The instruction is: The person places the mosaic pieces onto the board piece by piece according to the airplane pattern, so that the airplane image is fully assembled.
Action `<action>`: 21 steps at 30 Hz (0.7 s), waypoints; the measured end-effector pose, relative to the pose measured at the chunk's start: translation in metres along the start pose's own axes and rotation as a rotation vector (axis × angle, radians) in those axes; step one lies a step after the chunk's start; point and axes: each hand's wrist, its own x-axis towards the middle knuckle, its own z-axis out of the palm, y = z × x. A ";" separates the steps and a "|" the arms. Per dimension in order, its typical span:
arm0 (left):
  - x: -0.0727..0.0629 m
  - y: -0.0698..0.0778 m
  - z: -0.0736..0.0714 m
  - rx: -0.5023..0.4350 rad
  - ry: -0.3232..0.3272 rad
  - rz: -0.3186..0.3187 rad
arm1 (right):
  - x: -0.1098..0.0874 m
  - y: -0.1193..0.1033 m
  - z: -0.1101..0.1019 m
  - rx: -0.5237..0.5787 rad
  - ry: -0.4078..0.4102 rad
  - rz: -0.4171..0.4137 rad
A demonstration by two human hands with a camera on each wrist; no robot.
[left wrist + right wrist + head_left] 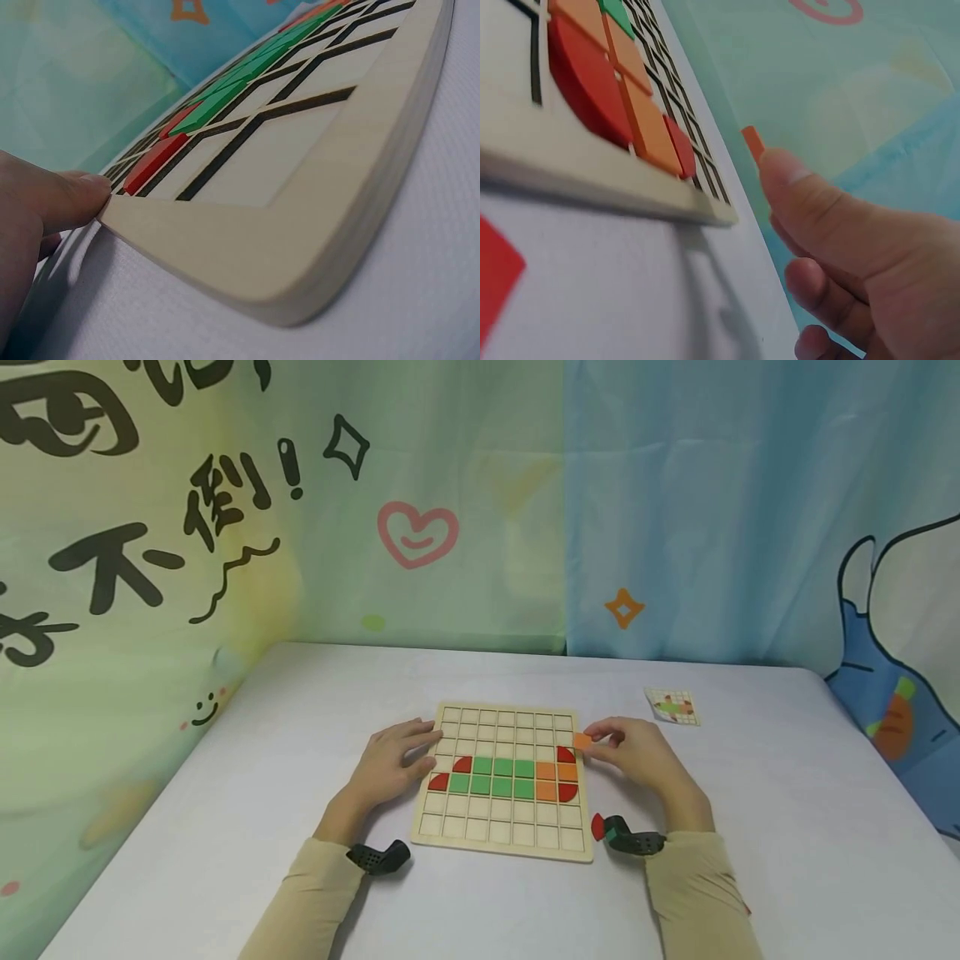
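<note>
A wooden grid board (502, 848) lies flat on the table. Two rows of green squares (501, 767) cross its middle, with three orange squares (546, 791) at their right end. Red quarter-circle pieces (567, 792) sit at both ends of the pattern. My right hand (641, 756) pinches a loose orange square (753, 142) between thumb and fingers, raised at the board's upper right edge. At the board's left edge rests my left hand (386, 764), fingers extended, and its thumb (82, 191) touches the rim in the left wrist view.
A loose red quarter-circle piece (597, 827) lies right of the board, beside the right wrist's black camera strap (633, 839). Farther back on the right is a small pattern card (674, 706) with a curled corner. A printed curtain (487, 468) hangs behind the white table (360, 685).
</note>
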 end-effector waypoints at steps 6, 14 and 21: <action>0.000 0.000 0.000 -0.005 -0.003 -0.001 | 0.003 -0.009 0.006 -0.009 0.033 -0.032; -0.001 -0.001 0.001 -0.013 0.002 0.000 | 0.006 -0.027 0.018 -0.024 0.090 -0.094; -0.001 0.001 0.001 -0.023 -0.003 -0.010 | 0.005 -0.041 0.028 -0.026 0.120 -0.108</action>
